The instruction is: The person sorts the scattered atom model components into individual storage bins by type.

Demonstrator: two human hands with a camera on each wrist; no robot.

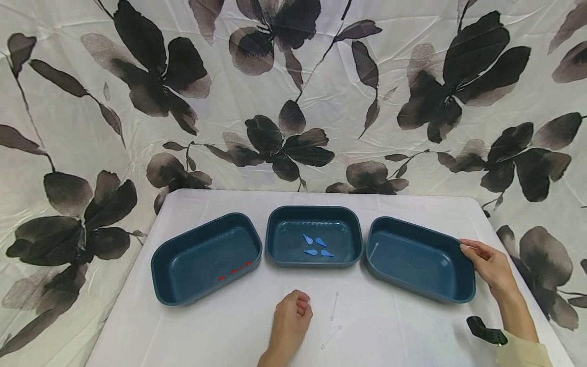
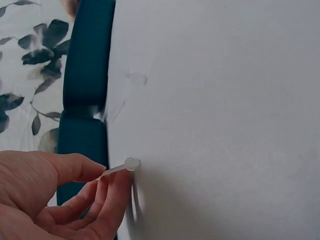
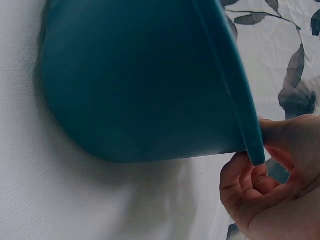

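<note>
My left hand (image 1: 292, 326) is over the table in front of the middle tray. In the left wrist view its thumb and fingers pinch a thin translucent plastic stick (image 2: 118, 168) with a rounded end. Two similar clear sticks lie to its right, a nearer stick (image 1: 331, 337) and a farther stick (image 1: 335, 306). At the right, my right hand (image 1: 491, 265) grips the rim of the right blue tray (image 1: 422, 288), thumb and fingers on either side of it. One thin clear stick (image 1: 374, 250) lies inside that tray, near its left end.
The middle blue tray (image 1: 314, 264) holds several small blue teardrop pieces (image 1: 311, 252). In the left blue tray (image 1: 183, 298), several small red pieces (image 1: 235, 271) lie along the near wall. A floral cloth (image 1: 284, 102) hangs behind the white table (image 1: 220, 331).
</note>
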